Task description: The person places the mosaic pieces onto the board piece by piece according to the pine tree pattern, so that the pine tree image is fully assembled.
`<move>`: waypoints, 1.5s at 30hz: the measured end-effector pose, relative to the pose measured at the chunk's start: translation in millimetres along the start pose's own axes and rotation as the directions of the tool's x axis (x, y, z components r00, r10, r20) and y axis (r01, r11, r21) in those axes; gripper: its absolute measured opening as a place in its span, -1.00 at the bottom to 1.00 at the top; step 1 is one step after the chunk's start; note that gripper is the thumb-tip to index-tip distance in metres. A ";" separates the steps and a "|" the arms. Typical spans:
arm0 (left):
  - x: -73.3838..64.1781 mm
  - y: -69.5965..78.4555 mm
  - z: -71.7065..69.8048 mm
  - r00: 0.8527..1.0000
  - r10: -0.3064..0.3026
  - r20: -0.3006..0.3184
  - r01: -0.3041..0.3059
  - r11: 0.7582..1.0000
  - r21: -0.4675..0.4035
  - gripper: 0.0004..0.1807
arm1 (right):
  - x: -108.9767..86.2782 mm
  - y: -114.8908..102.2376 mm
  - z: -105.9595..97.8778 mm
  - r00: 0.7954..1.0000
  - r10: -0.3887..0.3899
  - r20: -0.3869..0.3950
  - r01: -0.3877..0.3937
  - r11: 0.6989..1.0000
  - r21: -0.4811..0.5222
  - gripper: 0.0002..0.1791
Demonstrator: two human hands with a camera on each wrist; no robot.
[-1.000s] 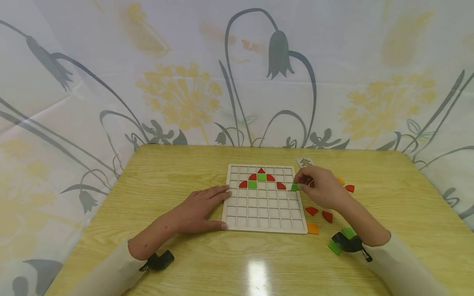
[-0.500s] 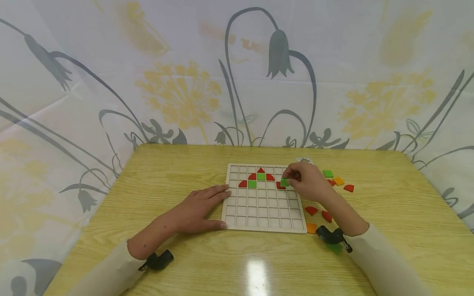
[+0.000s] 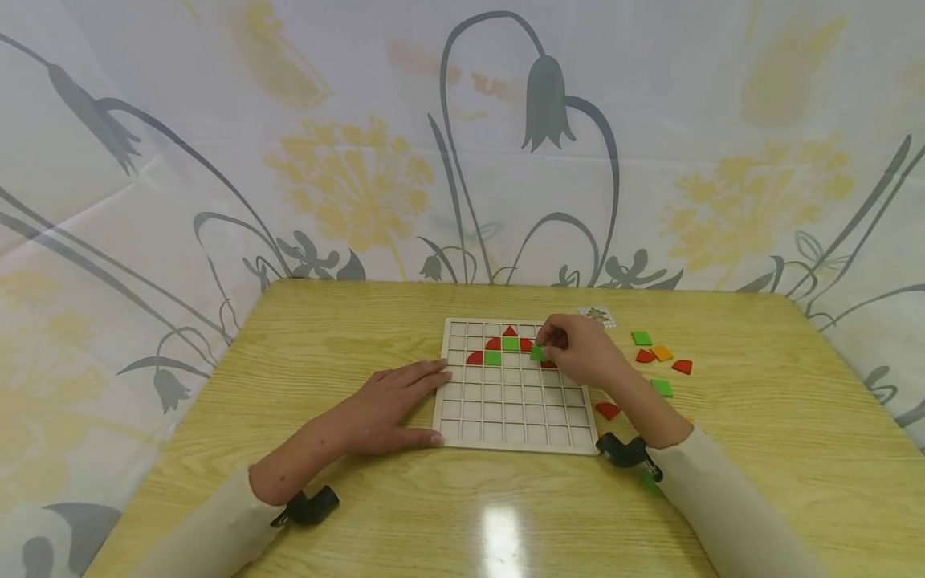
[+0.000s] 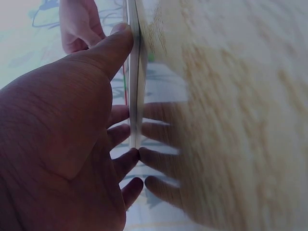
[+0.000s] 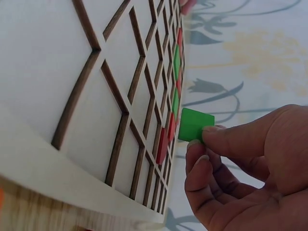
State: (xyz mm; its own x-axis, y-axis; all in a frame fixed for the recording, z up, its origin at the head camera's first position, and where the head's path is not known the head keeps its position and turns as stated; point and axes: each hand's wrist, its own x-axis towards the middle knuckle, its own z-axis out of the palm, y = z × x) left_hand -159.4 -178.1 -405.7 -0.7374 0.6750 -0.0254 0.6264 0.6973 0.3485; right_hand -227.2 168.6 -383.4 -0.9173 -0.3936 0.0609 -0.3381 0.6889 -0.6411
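A pale wooden grid board lies on the table, with a red triangle, red quarter-round tiles and green square tiles set in its upper cells. My right hand pinches a green square tile between thumb and fingertips, over the board's right half near a red quarter-round piece. In the right wrist view that tile is held clear of the grid. My left hand rests at the board's left edge, fingers fairly straight, thumb and fingertips touching the rim.
Right of the board lie loose tiles: green squares, an orange square and red quarter-rounds. A small patterned card is behind the board. The right forearm partly covers other pieces. A patterned cloth hangs behind the table.
My right hand has carried the green square tile leftward from the board's right edge to above its upper cells. My left hand stays where it was.
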 end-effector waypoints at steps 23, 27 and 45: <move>-1.4 1.0 0.5 1.000 -0.012 0.010 0.012 1.000 -0.002 0.00 | 8.5 3.8 11.9 0.999 -0.002 0.036 0.001 1.000 0.014 -0.94; -1.2 0.5 0.7 1.000 -0.010 0.005 0.010 1.000 0.002 0.00 | 8.7 4.3 12.6 0.999 -0.009 0.040 0.009 1.000 0.006 -0.93; -0.8 0.4 -0.1 1.000 -0.001 0.001 0.001 1.000 0.007 -0.02 | 10.4 6.0 11.6 0.999 -0.009 0.051 0.012 0.999 -0.053 -0.79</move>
State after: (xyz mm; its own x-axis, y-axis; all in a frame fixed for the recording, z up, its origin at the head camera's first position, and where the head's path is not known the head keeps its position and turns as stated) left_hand -158.6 -178.5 -405.4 -0.7378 0.6745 -0.0262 0.6274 0.6996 0.3418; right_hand -236.3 161.5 -395.4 -0.9022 -0.4303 0.0280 -0.3599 0.7156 -0.5986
